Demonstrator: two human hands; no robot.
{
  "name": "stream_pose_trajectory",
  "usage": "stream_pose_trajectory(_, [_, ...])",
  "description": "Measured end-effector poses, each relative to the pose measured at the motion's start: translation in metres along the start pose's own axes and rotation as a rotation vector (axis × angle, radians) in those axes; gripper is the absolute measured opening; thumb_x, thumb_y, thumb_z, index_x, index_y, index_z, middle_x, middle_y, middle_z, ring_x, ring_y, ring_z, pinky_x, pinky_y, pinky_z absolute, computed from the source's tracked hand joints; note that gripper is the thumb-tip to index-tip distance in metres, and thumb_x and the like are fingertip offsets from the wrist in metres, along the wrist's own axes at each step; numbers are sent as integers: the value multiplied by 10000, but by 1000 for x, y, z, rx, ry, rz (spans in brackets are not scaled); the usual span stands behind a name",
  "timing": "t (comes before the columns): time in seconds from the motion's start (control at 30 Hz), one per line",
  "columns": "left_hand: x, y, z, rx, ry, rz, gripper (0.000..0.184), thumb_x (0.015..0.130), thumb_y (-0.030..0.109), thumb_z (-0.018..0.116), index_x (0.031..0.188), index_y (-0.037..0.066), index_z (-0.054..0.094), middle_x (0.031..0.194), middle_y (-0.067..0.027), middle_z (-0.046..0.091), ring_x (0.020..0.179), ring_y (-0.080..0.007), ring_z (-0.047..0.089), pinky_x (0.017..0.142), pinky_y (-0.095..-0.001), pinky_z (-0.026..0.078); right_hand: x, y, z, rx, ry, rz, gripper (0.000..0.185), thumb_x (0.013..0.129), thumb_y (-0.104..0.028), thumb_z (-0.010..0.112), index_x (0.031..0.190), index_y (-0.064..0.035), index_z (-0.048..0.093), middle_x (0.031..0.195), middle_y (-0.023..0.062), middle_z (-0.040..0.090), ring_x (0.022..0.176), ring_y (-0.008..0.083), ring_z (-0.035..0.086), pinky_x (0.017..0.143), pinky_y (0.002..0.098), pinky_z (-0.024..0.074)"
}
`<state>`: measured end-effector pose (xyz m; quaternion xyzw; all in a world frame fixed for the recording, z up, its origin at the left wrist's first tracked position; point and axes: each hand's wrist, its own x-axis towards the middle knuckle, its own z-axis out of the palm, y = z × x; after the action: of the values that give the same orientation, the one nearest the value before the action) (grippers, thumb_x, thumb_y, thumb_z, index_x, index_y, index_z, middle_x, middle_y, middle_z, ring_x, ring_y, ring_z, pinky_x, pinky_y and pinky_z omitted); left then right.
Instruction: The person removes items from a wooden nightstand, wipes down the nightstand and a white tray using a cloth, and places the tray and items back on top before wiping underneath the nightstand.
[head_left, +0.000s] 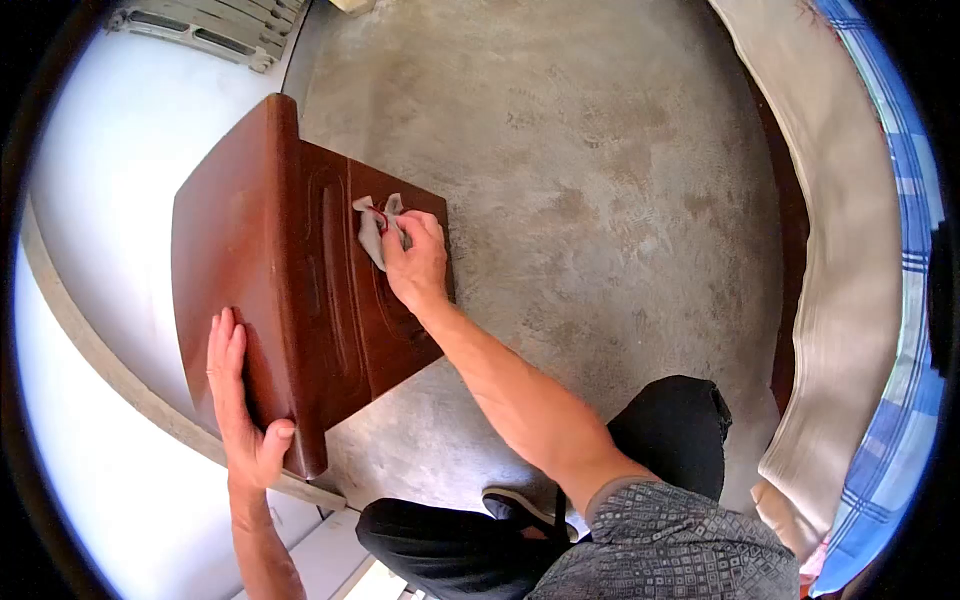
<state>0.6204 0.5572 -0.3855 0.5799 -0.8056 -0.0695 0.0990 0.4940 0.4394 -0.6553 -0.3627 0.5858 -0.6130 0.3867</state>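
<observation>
A reddish-brown wooden cabinet stands against the white wall, its panelled front facing the floor area to the right. My left hand lies against the near side edge of its top, fingers stretched out and thumb apart, holding nothing. On the cabinet's front, my right hand is closed on a crumpled grey cloth, which touches the panel near the upper right part. Part of the cloth sticks out beyond my fingers. A small dark red piece shows beside the cloth.
Grey concrete floor extends right of the cabinet. A bed with a beige cover and blue checked cloth runs along the right. A radiator is at the upper left. My legs and shoe are below.
</observation>
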Motion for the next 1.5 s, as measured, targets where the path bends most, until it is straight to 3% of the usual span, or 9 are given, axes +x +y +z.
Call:
stream_pose_trajectory(0.17, [4,0,2,-4,16,-22,1026,895,789,502,1559,12,409,1641,-225,337,1529,-396,298,1243,-518,225,-3,70,-8,-169,-57,254,258,984,-226,646,1131,-25,716,1100,169,677,1067,384,629,915,441,502])
stream_pose_trajectory(0.47, [4,0,1,-2,-2,-18,1051,891,803,498,1553,-7,403,1643,-223,328,1528,-394,297,1243,-511,225,-106,54,-42,-250,-186,371,234,955,-164,626,1121,1,645,1176,211,610,1125,407,561,967,498,458])
stream_pose_trajectory(0.77, [0,4,-1,-5,-3,-61,1042,902,803,482,1556,-5,398,1643,-226,326,1529,-394,295,1243,-518,222,-62,8,-23,-49,25,248,226,986,-163,639,1063,30,728,1349,199,621,1250,368,555,1078,427,437])
stream_pose_trajectory(0.9, [4,2,1,-19,11,-57,1033,900,790,504,1556,-2,401,1645,-225,324,1526,-394,299,1242,-515,223,0,-3,-2,41,-69,108,282,1002,-166,631,1202,24,691,1386,191,607,1312,357,526,1109,426,420])
stream_pose_trajectory(1.03, [3,-2,0,-38,11,-28,1019,897,767,537,1550,-6,410,1644,-228,325,1527,-397,299,1241,-512,222,-64,-25,-26,51,-118,-49,361,987,-144,642,1292,49,636,1409,193,589,1315,380,521,1118,472,409])
stream_pose_trajectory(1.2, [4,-1,0,-23,8,-4,1007,912,762,521,1544,-15,413,1631,-235,350,1525,-408,299,1240,-524,216,-116,-25,-48,68,-136,-8,268,961,-76,650,1218,-8,680,1270,162,653,1208,355,588,1030,453,467])
stream_pose_trajectory(1.33, [5,-1,0,-19,11,-15,999,916,759,517,1544,-12,414,1632,-228,352,1525,-408,299,1238,-526,222,-13,-62,-14,378,11,331,193,963,-124,692,1103,8,678,1074,110,719,1013,176,651,910,341,519])
stream_pose_trajectory(1.43, [4,-1,-1,-7,6,-8,994,913,751,531,1544,-8,415,1633,-227,352,1526,-412,297,1237,-529,224,54,-112,15,361,-28,181,164,944,-107,693,1067,2,693,1064,144,725,1014,263,671,911,374,508])
stream_pose_trajectory(1.5, [5,0,-2,-16,4,-1,987,912,740,542,1542,-9,417,1633,-231,349,1527,-417,294,1238,-529,221,41,-121,20,164,46,-196,147,932,-62,672,1064,-1,692,1114,167,700,1074,328,636,956,412,482])
